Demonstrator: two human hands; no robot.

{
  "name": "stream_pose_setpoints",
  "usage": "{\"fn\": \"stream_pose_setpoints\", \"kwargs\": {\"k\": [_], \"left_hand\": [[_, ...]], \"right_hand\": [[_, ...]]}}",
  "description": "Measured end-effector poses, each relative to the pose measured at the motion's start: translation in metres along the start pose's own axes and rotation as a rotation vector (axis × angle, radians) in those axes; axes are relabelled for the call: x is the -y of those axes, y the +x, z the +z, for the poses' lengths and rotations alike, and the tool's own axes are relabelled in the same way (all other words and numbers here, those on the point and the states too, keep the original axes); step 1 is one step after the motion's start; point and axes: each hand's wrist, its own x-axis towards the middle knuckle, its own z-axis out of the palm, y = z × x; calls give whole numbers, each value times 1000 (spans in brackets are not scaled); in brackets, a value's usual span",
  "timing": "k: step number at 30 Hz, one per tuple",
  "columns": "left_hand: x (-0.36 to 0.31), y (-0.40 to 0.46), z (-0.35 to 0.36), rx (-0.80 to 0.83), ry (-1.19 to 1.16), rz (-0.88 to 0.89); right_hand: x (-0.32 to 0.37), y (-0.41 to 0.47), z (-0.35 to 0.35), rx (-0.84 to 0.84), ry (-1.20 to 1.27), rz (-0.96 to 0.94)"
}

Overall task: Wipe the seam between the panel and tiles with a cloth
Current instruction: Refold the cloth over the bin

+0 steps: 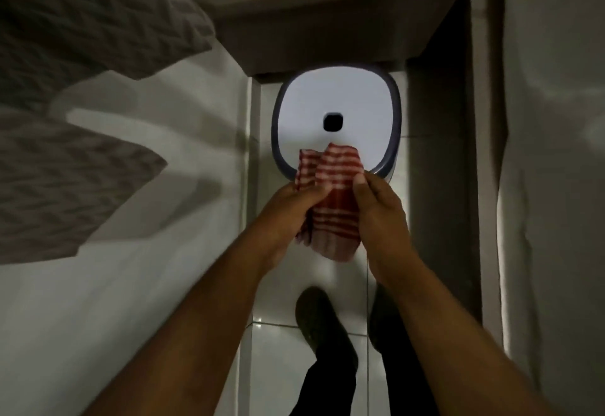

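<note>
- The left hand [291, 209] and right hand [379, 209] each pinch the red-and-white striped cloth [330, 199] between them, fingers curled on it.
- It hangs in the air above the white-topped stool [337, 114] on the glossy tiled floor [271, 366], walls close on both sides.

No readable text, label, brand or number anywhere in view

The cloth [330, 199] is partly hidden behind both hands – left hand [288, 209], right hand [379, 216]; the right shoe [384, 320] lies mostly behind the forearm – frame centre.
</note>
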Motion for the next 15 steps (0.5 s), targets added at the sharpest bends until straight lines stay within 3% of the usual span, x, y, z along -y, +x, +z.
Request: {"fn": "stream_pose_setpoints", "kwargs": {"k": [2,7,11,15], "left_hand": [[4,15,4,-54,29,-46],[-5,63,13,-126,-125,-66],[-19,106,9,-29,-117,-18],[-35,148,2,-142,-31,52]], "right_hand": [[-1,15,-2,32,-137,-17],[-6,60,-10,149,-215,87],[-3,109,-6,72,-203,-36],[-12,157,10,-42,-216,-158]]}}
